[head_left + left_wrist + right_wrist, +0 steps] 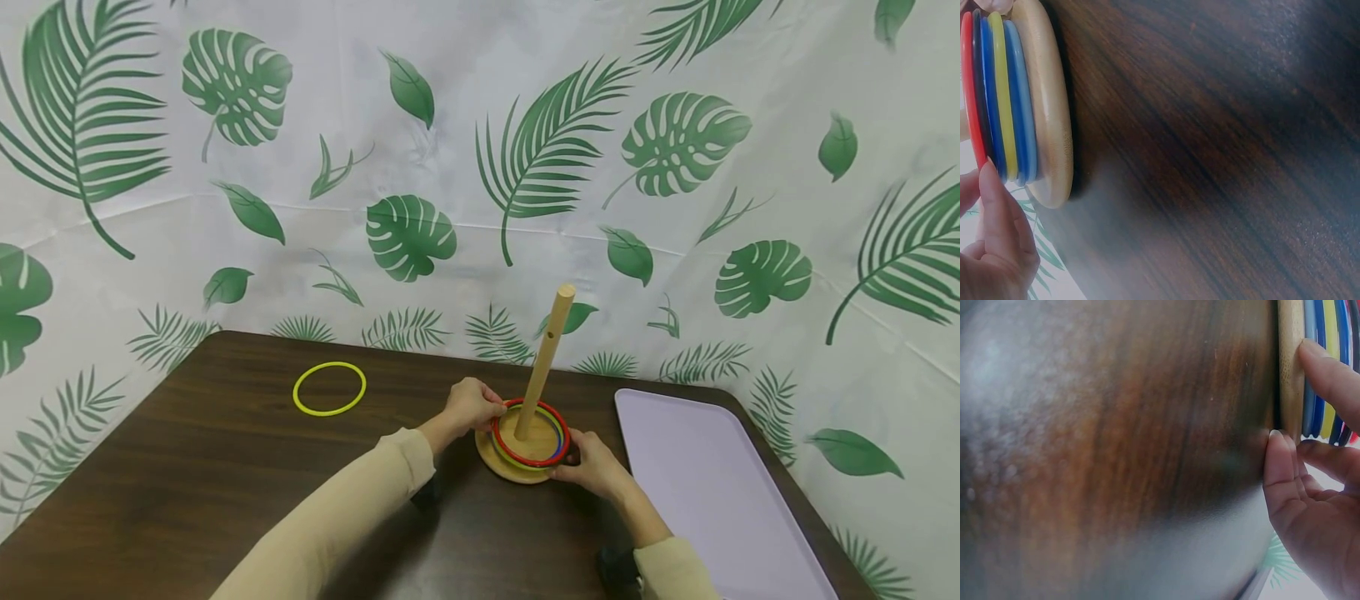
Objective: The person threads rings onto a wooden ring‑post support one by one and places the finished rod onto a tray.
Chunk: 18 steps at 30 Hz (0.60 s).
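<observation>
A wooden peg [545, 358] rises from a round wooden base [504, 469], leaning a little in the head view. Round its foot lies a stack of several coloured rings: a red ring [972, 81] on top, then black, blue, a yellow ring [1004, 94] and more blues. My left hand [471, 406] pinches the red ring's edge between thumb and fingers. On the opposite side, my right hand [596, 468] holds the base's rim, its thumb beside the lower rings and fingertips against the base edge.
A separate yellow ring [330, 389] lies flat on the dark wooden table [247, 467], left of the peg. To the right stands a pale lilac tray [705, 492]. Behind the table hangs a white cloth [465, 108] printed with green leaves.
</observation>
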Motion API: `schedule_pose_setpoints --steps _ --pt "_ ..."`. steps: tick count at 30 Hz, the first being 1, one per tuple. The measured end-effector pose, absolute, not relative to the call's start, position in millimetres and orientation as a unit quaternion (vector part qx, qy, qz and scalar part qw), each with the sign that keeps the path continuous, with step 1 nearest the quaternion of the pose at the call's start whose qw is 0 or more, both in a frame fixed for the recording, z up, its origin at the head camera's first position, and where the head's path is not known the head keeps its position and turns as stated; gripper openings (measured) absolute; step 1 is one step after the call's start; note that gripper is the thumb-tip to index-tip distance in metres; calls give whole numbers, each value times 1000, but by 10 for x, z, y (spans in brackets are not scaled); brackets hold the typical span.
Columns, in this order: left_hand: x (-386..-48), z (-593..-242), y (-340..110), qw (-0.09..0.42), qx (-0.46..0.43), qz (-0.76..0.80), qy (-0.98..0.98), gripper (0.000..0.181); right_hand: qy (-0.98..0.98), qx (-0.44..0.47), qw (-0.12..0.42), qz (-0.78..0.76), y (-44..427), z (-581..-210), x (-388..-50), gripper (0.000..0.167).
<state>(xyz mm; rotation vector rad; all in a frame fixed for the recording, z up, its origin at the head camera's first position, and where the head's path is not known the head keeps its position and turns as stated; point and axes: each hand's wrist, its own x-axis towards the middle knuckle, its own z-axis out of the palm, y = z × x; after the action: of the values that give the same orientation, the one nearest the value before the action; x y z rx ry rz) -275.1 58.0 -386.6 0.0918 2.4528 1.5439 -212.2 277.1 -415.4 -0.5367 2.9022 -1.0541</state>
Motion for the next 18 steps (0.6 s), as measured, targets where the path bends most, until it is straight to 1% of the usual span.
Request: schedule_pose_setpoints --steps 5,11,18 --pt "-2737 -3869 570 112 39 519 847 10 922 -177 7 -343 2785 -4158 -2132 46" --pt "-2727 -3890 547 101 42 519 848 15 921 -183 5 -343 2788 -4167 -2133 48" --pt "-2731 -3898 425 109 35 564 818 20 918 -187 7 -350 2799 -4163 -2142 46"
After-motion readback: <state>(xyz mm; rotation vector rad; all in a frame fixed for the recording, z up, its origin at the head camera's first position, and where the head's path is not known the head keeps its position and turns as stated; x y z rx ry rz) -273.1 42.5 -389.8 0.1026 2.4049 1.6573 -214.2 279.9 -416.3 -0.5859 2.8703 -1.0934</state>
